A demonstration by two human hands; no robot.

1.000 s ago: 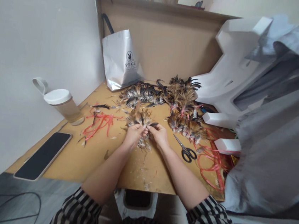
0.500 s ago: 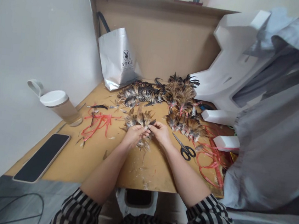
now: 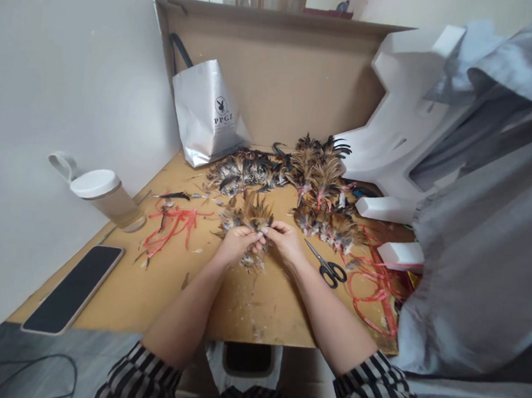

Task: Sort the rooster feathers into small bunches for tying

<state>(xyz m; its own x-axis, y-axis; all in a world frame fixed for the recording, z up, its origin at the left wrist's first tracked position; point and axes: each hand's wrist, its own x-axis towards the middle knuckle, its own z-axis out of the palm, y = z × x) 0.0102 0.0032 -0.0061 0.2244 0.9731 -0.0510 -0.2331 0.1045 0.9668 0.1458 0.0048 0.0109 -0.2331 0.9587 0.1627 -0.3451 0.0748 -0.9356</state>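
Note:
Brown feathers (image 3: 256,210) stand up in a fan from between my two hands, over the middle of the table. My left hand (image 3: 238,244) is closed on the base of this bunch. Beside it, my right hand (image 3: 284,239) pinches at the same bunch with thumb and finger, close to the left fingertips. More loose feathers (image 3: 252,262) lie on the tabletop under and behind the hands. Just right of my right hand lie black-handled scissors (image 3: 329,270), their blades pointing away to the left.
Feather piles (image 3: 250,171) and tied feather bundles (image 3: 319,166) lie at the back. Red plastic ties (image 3: 173,224) are at left, more red strips (image 3: 374,293) at right. A lidded cup (image 3: 114,199), a phone (image 3: 73,289), a silver bag (image 3: 203,113) and white foam (image 3: 397,124) stand around.
My right hand has shifted slightly at the bunch, and the feathers in my grip now stand more upright and fanned. The whole view has tilted a little.

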